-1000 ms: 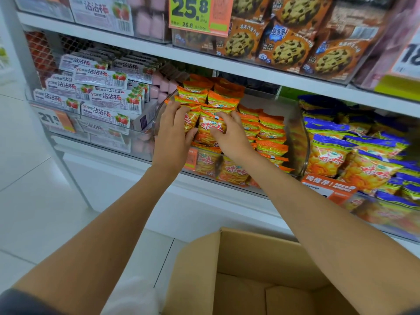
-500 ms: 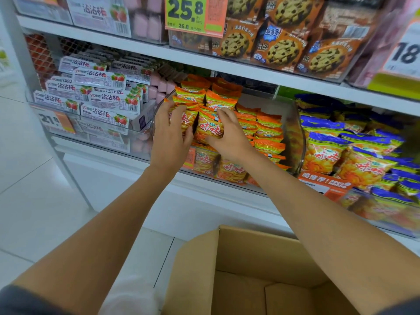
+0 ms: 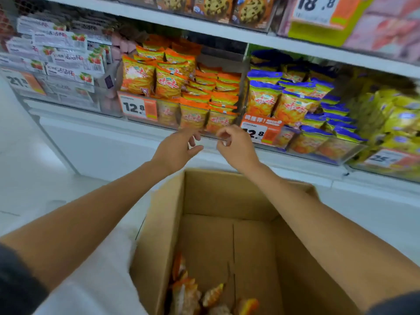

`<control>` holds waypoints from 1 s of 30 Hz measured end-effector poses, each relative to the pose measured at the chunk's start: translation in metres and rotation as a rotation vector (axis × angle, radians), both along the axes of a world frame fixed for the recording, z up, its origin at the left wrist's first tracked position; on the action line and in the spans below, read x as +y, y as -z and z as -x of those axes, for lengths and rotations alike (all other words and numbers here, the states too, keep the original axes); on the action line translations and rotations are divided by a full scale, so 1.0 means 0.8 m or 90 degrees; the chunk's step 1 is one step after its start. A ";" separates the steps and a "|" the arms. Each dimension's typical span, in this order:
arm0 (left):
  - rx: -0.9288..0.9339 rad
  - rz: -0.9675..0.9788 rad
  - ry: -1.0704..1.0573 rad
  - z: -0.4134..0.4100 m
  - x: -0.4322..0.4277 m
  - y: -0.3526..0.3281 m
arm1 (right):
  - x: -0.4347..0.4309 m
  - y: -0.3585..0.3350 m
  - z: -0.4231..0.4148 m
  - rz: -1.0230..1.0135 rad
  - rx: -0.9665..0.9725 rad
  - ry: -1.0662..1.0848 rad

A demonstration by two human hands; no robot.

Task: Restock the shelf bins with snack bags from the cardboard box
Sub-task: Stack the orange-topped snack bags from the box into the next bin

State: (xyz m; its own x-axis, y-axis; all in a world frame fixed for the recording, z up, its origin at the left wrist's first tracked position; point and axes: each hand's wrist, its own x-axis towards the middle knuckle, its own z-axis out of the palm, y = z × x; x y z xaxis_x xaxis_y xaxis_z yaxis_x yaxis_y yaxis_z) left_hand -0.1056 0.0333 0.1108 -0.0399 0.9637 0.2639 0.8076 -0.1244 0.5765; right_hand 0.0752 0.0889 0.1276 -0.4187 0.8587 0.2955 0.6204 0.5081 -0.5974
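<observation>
Pulled back out of the bin (image 3: pixel 169 114), both empty over the box (image 3: pixel 227 194): left hand (image 3: pixel 175 149) fingers loosely apart, right hand (image 3: pixel 238 147) fingers loosely curled. Orange bags (image 3: pixel 172 84) stacked in bin, loose bags (image 3: pixel 188 294) at box bottom.

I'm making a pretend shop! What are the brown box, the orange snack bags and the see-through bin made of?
The brown box is matte cardboard, with folded flaps. The orange snack bags look like thin glossy plastic film, printed, with crimped tops. The see-through bin seems hard clear plastic; bags show through its wall.
</observation>
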 end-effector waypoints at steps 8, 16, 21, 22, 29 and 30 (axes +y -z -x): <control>-0.029 0.349 0.081 -0.110 -0.045 0.167 | -0.074 0.179 -0.144 0.273 -0.276 -0.032; -0.059 0.685 0.101 -0.166 -0.102 0.293 | -0.139 0.335 -0.197 0.579 -0.257 -0.093; -0.113 0.876 0.106 -0.191 -0.144 0.348 | -0.158 0.382 -0.218 0.667 -0.249 -0.080; -0.133 0.902 0.101 -0.196 -0.151 0.356 | -0.158 0.386 -0.222 0.672 -0.244 -0.067; -0.044 0.884 0.151 -0.211 -0.171 0.388 | -0.156 0.393 -0.246 0.679 -0.188 0.002; -0.047 0.856 0.138 -0.211 -0.170 0.388 | -0.156 0.392 -0.247 0.685 -0.178 0.010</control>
State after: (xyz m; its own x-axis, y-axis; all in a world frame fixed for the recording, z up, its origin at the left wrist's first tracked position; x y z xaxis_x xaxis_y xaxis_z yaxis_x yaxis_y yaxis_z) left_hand 0.0636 -0.1026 -0.1998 0.1710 0.4610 -0.8708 0.8060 0.4429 0.3927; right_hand 0.2726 -0.0360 -0.1862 -0.3405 0.6161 -0.7102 0.8042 -0.2005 -0.5595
